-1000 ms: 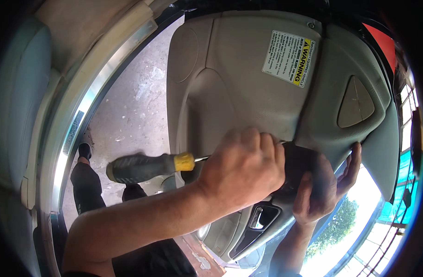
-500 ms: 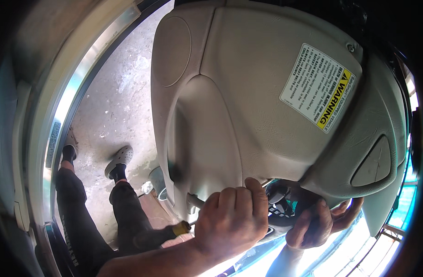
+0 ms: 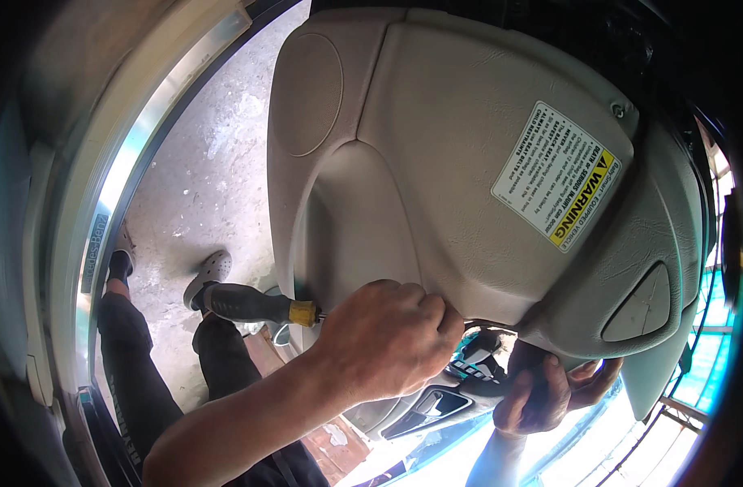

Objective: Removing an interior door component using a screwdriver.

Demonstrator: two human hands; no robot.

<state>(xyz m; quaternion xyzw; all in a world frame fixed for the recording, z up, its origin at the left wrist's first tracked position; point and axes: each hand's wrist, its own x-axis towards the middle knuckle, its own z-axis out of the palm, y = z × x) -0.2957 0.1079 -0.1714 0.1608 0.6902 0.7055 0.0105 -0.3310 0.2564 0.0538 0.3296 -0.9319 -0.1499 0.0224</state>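
Note:
My left hand [image 3: 392, 341] is closed in a fist against the lower edge of a beige car door panel [image 3: 469, 195]. A screwdriver lies in it. Its black handle [image 3: 254, 303] with a yellow collar sticks out to the left, and the shaft runs into the fist, its tip hidden. To the right, my right hand [image 3: 542, 398] has its fingers curled up against the panel's edge, gripping it beside a dark opening. Between the hands, that opening shows a black switch block [image 3: 477, 361] with light keys.
A white and yellow label [image 3: 556, 176] is stuck on the panel. The metal door sill [image 3: 104, 203] curves along the left. My legs and a grey clog [image 3: 213, 268] stand on the concrete floor [image 3: 201, 162]. Bright window glass [image 3: 566, 454] lies below the right hand.
The screwdriver handle has swung up, from below my left wrist to beside the fist. My left hand has shifted slightly up and left; the right hand has barely moved.

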